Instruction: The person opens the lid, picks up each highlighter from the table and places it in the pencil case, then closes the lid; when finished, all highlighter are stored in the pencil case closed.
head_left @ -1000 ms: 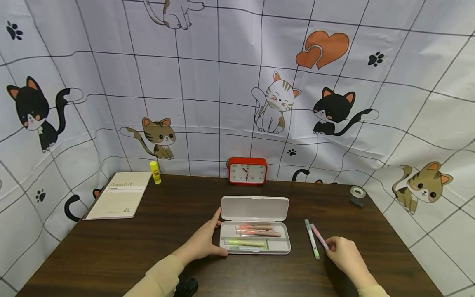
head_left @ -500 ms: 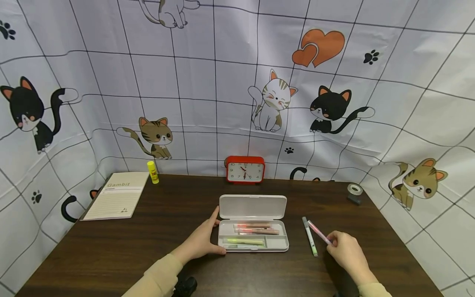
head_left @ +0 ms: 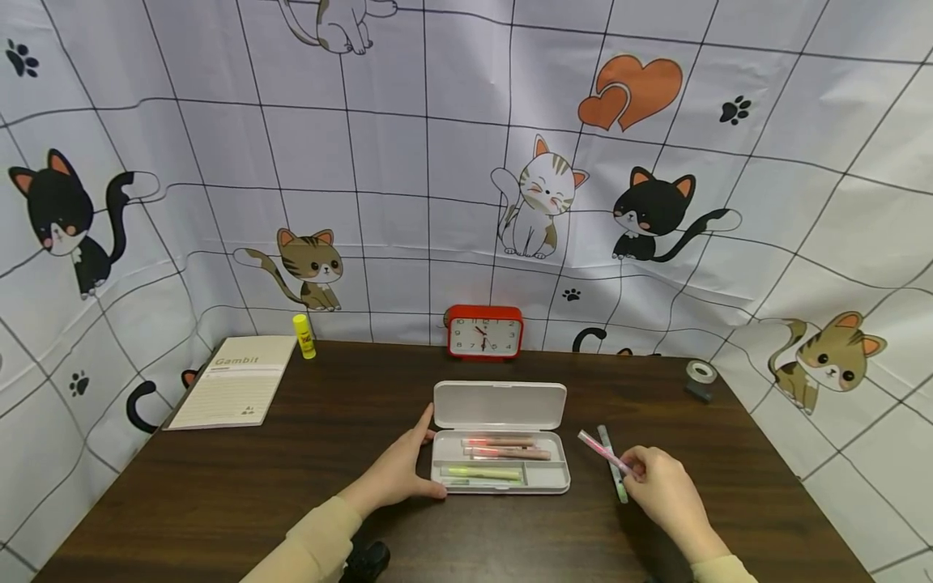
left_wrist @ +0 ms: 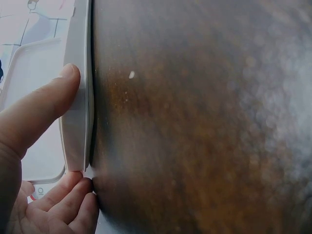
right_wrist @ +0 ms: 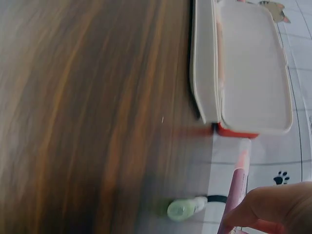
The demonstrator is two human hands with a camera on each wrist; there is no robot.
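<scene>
A white pencil case (head_left: 547,484) stands on the table with its lid (head_left: 500,405) raised. My left hand (head_left: 397,470) holds its left end, thumb on the front wall and fingers around the side, as the left wrist view shows. Pink-tipped pens (head_left: 510,454) lie in the back compartment and yellow-green pens (head_left: 484,474) in the front one. Right of the case, my right hand (head_left: 665,484) pinches a pink highlighter (head_left: 601,449) by its near end, its clear-capped end (right_wrist: 243,153) pointing toward the case. Beneath it lies a white pen with a green end (head_left: 621,491).
A red alarm clock (head_left: 485,334) stands at the back, behind the case. At the back left are a notebook (head_left: 236,380) and a yellow glue stick (head_left: 304,337). A tape roll (head_left: 701,372) and a small dark object (head_left: 698,392) sit at the back right.
My right hand has lifted the pink highlighter off the table and moved it left, across the green-ended pen toward the case. The left hand stays at the case.
</scene>
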